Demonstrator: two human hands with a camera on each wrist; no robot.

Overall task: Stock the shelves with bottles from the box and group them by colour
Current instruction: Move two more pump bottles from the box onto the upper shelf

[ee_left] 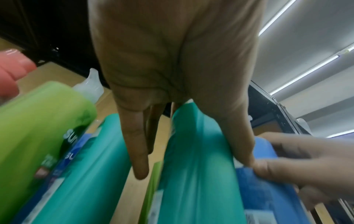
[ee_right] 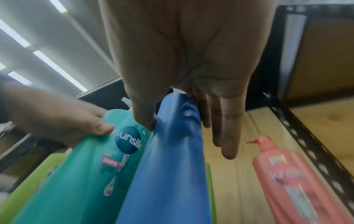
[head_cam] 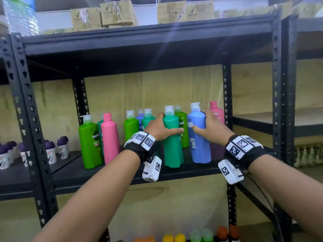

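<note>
My left hand (head_cam: 160,127) grips a teal bottle (head_cam: 173,147) by its shoulder on the black shelf (head_cam: 111,173); the thumb lies across its front. The left wrist view shows that teal bottle (ee_left: 195,159) between thumb and fingers (ee_left: 140,151). My right hand (head_cam: 210,127) holds a blue bottle (head_cam: 200,142) just to the right, seen as the blue bottle (ee_right: 172,159) in the right wrist view, beside the teal bottle (ee_right: 91,163). Both stand upright near the shelf's front. Behind them are a light green bottle (head_cam: 183,126) and a pink pump bottle (head_cam: 216,113).
Further left on the shelf stand a light green bottle (head_cam: 90,144), a pink bottle (head_cam: 110,138), and more green, teal and blue ones (head_cam: 131,126). Purple-capped roll-ons (head_cam: 52,151) fill the left bay. Black uprights (head_cam: 227,95) frame the bay. Coloured caps (head_cam: 201,235) show below.
</note>
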